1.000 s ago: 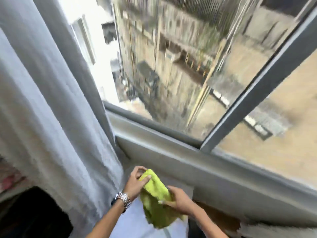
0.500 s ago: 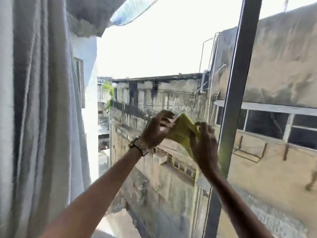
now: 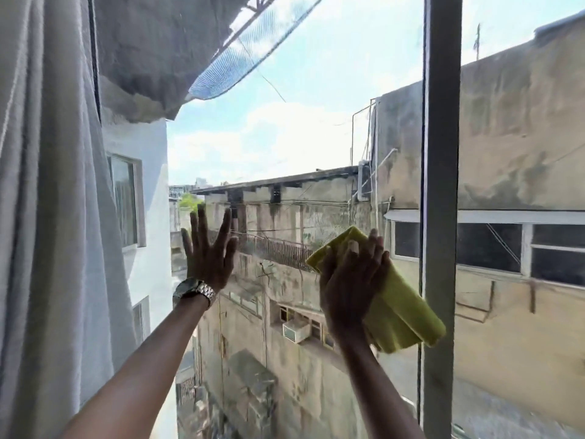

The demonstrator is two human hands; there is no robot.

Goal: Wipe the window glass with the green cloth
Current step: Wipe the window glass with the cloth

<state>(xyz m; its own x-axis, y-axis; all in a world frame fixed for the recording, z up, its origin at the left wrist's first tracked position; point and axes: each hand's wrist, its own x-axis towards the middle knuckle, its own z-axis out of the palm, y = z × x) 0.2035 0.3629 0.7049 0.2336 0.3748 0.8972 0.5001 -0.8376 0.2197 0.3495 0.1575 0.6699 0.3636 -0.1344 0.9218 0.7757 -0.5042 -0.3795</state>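
From the head camera I see both hands raised against the window glass (image 3: 285, 147). My right hand (image 3: 351, 280) lies spread over the green cloth (image 3: 402, 312), palm and fingers pinning it flat toward the pane; the cloth is folded into a long pad that runs from a corner at about 11 o'clock of the hand down to a blunt end at 4 o'clock. That lower end overlaps the grey vertical window frame (image 3: 441, 185) — the cloth's right edge has no room left on that side. My left hand (image 3: 207, 255) is released, fingers splayed and pointing up, holding nothing; whether the palm actually touches the glass I cannot tell. A metal wristwatch (image 3: 193, 291) sits on that wrist. The two hands are well apart, with bare pane between them. At 9 o'clock the grey curtain (image 3: 47, 217) hangs in folds down the whole left side, its inner edge near the left hand, so the open stretch of glass lies between curtain and frame, widest above the hands toward 12 o'clock. A further pane shows past the frame at 3 o'clock. Through the glass stand weathered buildings (image 3: 300, 217) and cloudy sky.
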